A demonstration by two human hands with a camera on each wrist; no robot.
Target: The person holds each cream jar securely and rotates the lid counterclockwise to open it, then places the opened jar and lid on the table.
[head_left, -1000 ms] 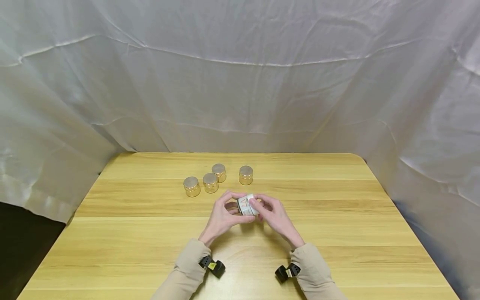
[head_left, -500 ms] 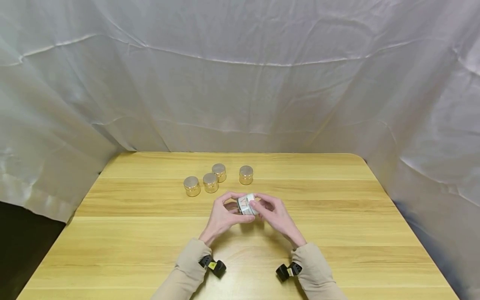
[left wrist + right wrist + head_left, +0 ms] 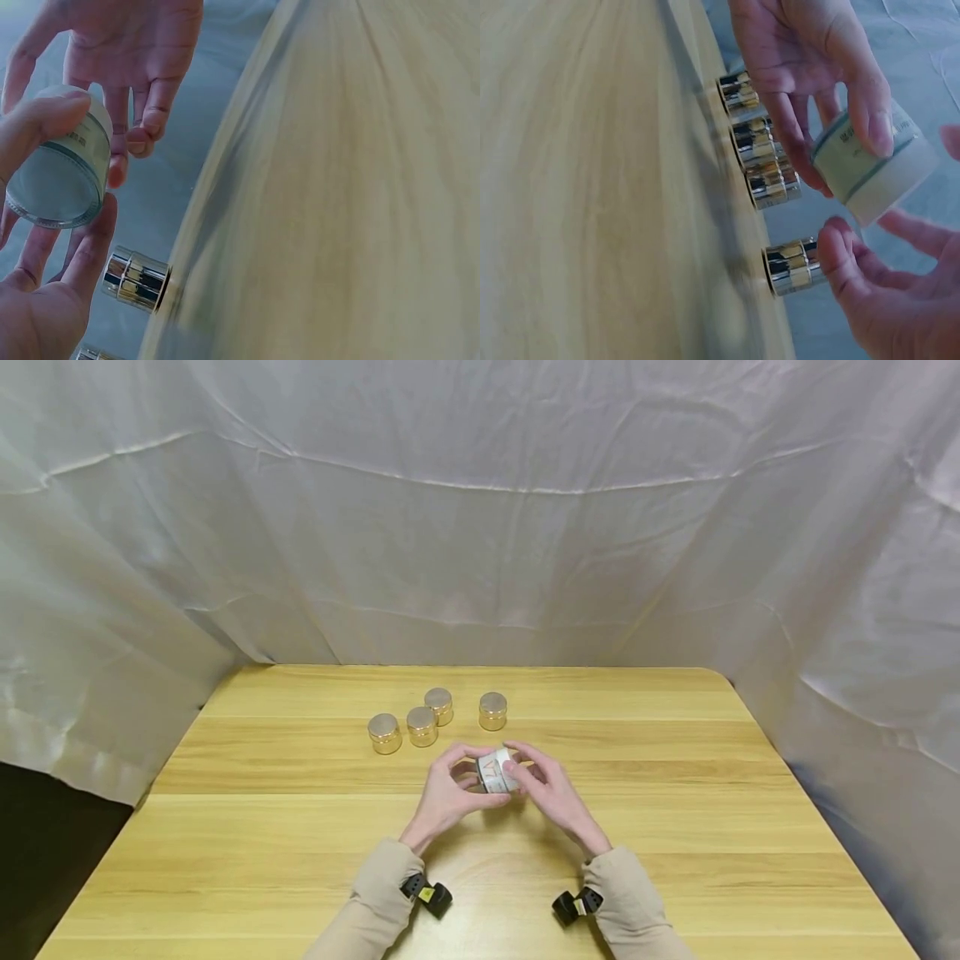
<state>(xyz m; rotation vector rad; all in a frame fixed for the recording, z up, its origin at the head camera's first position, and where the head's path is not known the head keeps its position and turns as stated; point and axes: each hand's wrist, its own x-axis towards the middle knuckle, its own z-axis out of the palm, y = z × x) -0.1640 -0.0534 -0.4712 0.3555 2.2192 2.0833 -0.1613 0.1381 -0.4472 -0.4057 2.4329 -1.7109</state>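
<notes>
A small jar with a pale labelled body and a white lid is tilted above the table, lid toward the right. My left hand grips its body, thumb on the near side and fingers around the far side. In the right wrist view, the left thumb lies across the label. My right hand is at the lid with its fingers spread loosely around it. The right thumb shows apart from the lid in that view, while the fingertips are right at the lid's edge. The clear base faces the left wrist camera.
Several gold-lidded jars stand beyond the hands on the wooden table: a left one, a close pair beside it, and a single jar farther right. A pale curtain hangs behind the table.
The right fingers have spread a little away from the lid. The held jar has turned slightly and shifted a touch to the right. The gold-lidded jars stay where they were.
</notes>
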